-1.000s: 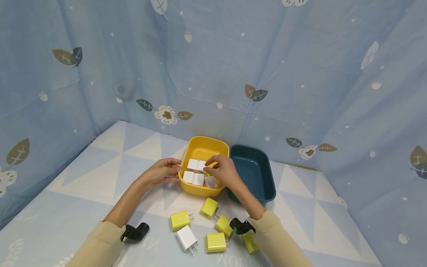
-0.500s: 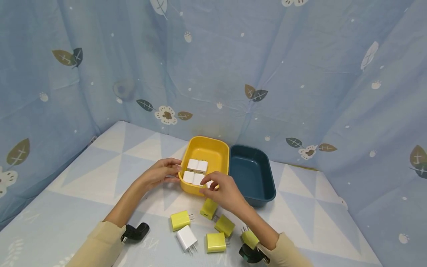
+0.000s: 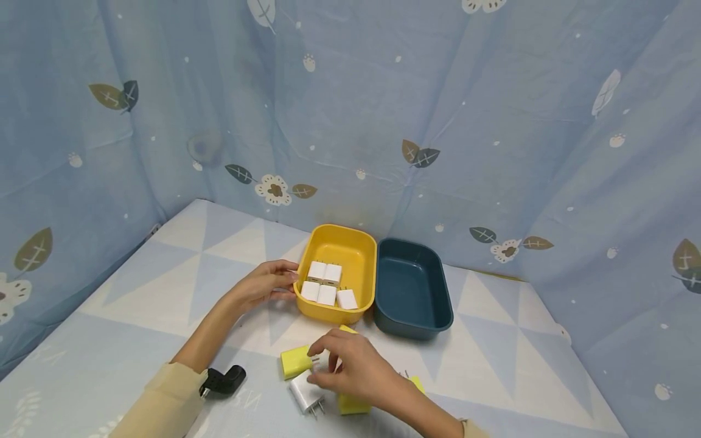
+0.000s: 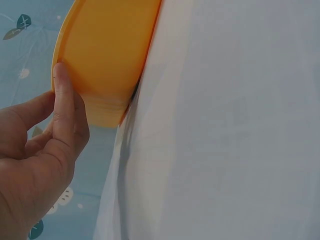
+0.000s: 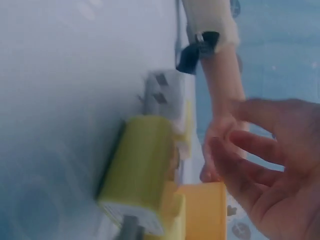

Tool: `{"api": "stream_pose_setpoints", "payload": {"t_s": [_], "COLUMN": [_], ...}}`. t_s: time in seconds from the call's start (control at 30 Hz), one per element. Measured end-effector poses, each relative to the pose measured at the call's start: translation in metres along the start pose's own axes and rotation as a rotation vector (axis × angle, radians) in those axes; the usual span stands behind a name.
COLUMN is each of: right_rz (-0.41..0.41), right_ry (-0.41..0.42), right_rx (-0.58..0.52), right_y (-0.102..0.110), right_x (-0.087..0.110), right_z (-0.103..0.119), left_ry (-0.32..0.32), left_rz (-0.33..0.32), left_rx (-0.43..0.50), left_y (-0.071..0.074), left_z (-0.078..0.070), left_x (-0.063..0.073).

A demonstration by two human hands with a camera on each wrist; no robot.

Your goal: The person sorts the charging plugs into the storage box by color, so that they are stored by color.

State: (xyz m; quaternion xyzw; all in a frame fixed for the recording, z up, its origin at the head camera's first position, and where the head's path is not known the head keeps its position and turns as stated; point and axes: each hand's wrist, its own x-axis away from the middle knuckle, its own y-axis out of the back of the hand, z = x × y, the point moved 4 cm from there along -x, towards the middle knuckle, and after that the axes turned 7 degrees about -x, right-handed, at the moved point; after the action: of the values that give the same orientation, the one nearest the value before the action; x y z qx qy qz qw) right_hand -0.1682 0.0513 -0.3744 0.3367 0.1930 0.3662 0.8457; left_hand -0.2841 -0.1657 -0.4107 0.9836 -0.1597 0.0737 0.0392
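At the yellow bin (image 3: 361, 274), my left hand (image 3: 263, 283) holds the near left rim; the left wrist view shows one fingertip against the outer wall just under the rim. Inside that bin several white charger plugs (image 3: 327, 295) stand grouped at the front, one a little apart at the right. My right hand (image 3: 356, 368) hovers over the loose plugs in front, thumb and fingers spread with nothing between them. Nearest its fingertips lies a white charger plug (image 3: 304, 392), prongs toward me. Beside it is a yellow charger plug (image 3: 294, 362). The hand partly hides other yellow plugs (image 3: 353, 406).
A dark teal bin (image 3: 413, 292) stands against the yellow bin's right side. In the right wrist view a yellow plug (image 5: 140, 165) lies close to the camera. A patterned cloth (image 3: 493, 328) covers the table, and a blue curtain (image 3: 350, 109) hangs behind.
My right hand has come out of the yellow bin and moved down toward the loose white plug. The left hand stays at the rim.
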Motion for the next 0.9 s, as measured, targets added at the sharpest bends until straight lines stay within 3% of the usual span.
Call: {"api": "stream_pose_setpoints", "payload": {"t_s": [0.17, 0.3, 0.43, 0.63, 0.9], "right_rz": [0.145, 0.212, 0.232, 0.218, 0.212], "right_ry": [0.009, -0.003, -0.035, -0.111, -0.042], "right_rx": [0.142, 0.212, 0.238, 0.193, 0.298], "right_y": [-0.016, -0.022, -0.027, -0.037, -0.046], "right_x": [0.004, 0.007, 0.007, 0.005, 0.003], "right_z": [0.001, 0.003, 0.005, 0.006, 0.010], "left_ry": [0.007, 0.012, 0.014, 0.022, 0.019], "left_rz": [-0.009, -0.010, -0.012, -0.018, -0.018], "left_rx": [-0.007, -0.008, -0.009, -0.012, -0.012], "left_y": [0.001, 0.001, 0.001, 0.001, 0.001], "left_z": [0.001, 0.002, 0.002, 0.002, 0.002], "left_x": [-0.001, -0.002, -0.002, -0.002, -0.002]}}
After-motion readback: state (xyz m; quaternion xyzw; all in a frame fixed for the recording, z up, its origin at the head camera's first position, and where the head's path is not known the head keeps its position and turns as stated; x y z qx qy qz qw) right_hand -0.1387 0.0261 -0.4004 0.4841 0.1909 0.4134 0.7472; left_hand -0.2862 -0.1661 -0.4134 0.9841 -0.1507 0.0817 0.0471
